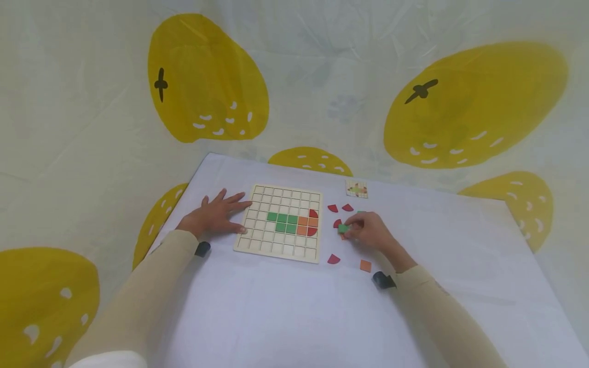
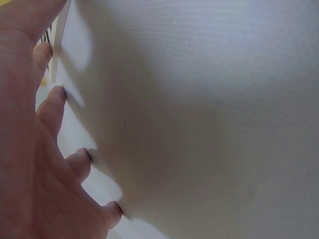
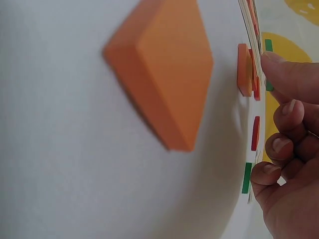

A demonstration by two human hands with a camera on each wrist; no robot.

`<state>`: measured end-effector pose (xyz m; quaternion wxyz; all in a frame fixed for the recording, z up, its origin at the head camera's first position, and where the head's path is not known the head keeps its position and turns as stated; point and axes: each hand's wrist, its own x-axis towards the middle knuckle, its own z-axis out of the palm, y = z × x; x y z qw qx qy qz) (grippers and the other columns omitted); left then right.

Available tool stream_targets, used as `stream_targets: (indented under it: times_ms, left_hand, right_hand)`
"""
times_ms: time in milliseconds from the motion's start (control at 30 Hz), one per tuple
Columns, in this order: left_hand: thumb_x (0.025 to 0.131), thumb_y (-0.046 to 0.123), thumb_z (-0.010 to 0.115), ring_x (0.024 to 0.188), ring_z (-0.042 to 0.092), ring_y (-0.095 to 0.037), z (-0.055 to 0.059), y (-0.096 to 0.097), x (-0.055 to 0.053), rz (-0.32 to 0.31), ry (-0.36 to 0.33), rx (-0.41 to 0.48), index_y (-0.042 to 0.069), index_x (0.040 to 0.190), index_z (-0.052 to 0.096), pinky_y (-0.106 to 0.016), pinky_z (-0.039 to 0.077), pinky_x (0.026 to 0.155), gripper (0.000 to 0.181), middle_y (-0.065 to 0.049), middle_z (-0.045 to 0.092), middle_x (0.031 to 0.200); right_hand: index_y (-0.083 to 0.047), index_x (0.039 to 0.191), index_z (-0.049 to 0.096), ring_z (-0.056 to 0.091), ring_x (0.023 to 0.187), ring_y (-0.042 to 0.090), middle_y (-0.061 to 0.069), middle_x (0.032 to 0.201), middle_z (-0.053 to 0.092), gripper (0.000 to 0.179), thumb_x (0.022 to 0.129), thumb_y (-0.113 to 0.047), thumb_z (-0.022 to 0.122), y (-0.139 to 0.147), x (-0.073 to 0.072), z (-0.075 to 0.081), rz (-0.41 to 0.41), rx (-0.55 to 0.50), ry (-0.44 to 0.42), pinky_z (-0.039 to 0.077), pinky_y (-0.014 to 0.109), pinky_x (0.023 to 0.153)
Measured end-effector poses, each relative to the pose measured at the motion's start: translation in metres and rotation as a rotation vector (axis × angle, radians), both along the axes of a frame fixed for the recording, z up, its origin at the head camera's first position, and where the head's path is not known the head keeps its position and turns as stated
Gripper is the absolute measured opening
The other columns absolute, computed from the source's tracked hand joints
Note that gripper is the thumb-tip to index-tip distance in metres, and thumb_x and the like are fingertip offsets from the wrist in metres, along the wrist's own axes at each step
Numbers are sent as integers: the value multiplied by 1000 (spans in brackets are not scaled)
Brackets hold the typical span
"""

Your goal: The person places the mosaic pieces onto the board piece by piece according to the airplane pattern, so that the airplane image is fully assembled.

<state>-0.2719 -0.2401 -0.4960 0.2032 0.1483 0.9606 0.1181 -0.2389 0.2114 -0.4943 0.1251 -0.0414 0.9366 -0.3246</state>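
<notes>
Firstly, one pale, wrinkled backdrop [image 1: 322, 102], yellow fruit printed on it, beyond the board and cut off by the frame. One table [image 1: 276, 306], white-clothed, under the board; near edge out of frame. One flat, wood-like grid board [image 1: 262, 245], bearing five green squares [image 1: 291, 228], three orange squares [image 1: 313, 222] and two red quarter-rounds [image 1: 312, 231]. Two hands: left hand [image 1: 218, 212], fingers splayed, thumb and one fingertip at the board's left edge; right hand [image 1: 370, 232], right of the board, pinching one green piece [image 1: 342, 229], seen edge-on at the right wrist. One small card [image 1: 356, 189], beyond the board's far right corner, print hard to make out. Loose, right of the board: one thick, straight-sided orange tile [image 1: 365, 266]; four red sectors [image 1: 333, 259], one partly covered by the green piece; one orange bit [image 1: 342, 237] and one green bit [image 1: 361, 212], both mostly hidden.
</notes>
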Motion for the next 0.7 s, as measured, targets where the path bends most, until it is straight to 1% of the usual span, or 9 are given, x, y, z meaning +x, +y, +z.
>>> stream_targets:
  times_ms: [167, 300, 467, 700]
  left_hand:
    - [80, 80, 67, 164, -5, -45, 1, 1, 0, -2, 4, -9, 51, 160, 30, -83, -1, 120, 93, 9, 13, 178]
    - [81, 78, 68, 163, -5, -45, 3, 1, 0, -4, 3, -12, 50, 161, 30, -83, -1, 120, 92, 9, 13, 178]
    - [83, 75, 69, 164, -5, -45, 5, 1, 2, -7, 0, -11, 50, 161, 30, -82, -1, 120, 91, 9, 12, 178]
    - [82, 79, 67, 164, -6, -45, 2, 1, 0, -5, -5, -23, 51, 161, 29, -82, -1, 120, 92, 10, 11, 178]
  right_hand:
    - [-10, 120, 78, 58, 105, 26, 11, 109, 70, 33, 89, -22, 84, -7, 0, 0, 3, 14, -3, 54, 28, 77]
    - [-11, 120, 78, 57, 103, 26, 10, 107, 69, 34, 90, -23, 83, -12, -2, -2, 10, 10, -15, 53, 28, 76]
    - [-12, 118, 78, 58, 101, 25, 8, 105, 69, 31, 90, -22, 83, -18, -3, -5, 27, -19, -21, 53, 27, 76]
    - [-14, 114, 79, 59, 100, 24, 6, 99, 67, 25, 91, -22, 82, -28, -1, -7, 35, -36, -19, 53, 29, 77]
